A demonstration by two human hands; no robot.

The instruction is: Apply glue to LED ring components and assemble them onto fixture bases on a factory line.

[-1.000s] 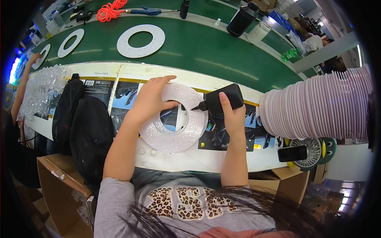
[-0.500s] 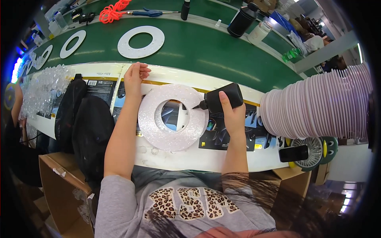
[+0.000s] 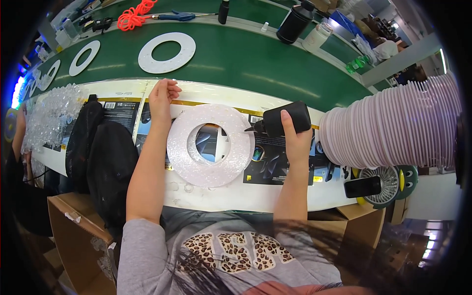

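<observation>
head view looks down on a white workbench (image 3: 206, 196) with a large pale glittery ring (image 3: 210, 145) lying flat on it, and everything else is placed from that ring. the right hand (image 3: 293, 136) sits just off the ring's right edge, fingers wrapped tight around a black squeeze bottle (image 3: 285, 119) whose nozzle points left and meets the ring's upper right rim. the left hand (image 3: 163, 97) rests above the ring's upper left, apart from it, fingers loosely curled and holding nothing, at the bench's far edge. dark printed sheets (image 3: 275, 164) lie under the ring and show through its hole. left of the ring stands a black mesh bag (image 3: 105, 157), and further left a heap of clear plastic pieces (image 3: 49, 115). right of the ring lies a long stack of pink ribbed discs (image 3: 393, 128), with a small fan (image 3: 386, 182) and a dark phone (image 3: 363, 187) below it. beyond the ring, a green belt (image 3: 255, 59) carries a white ring (image 3: 166, 52).
</observation>
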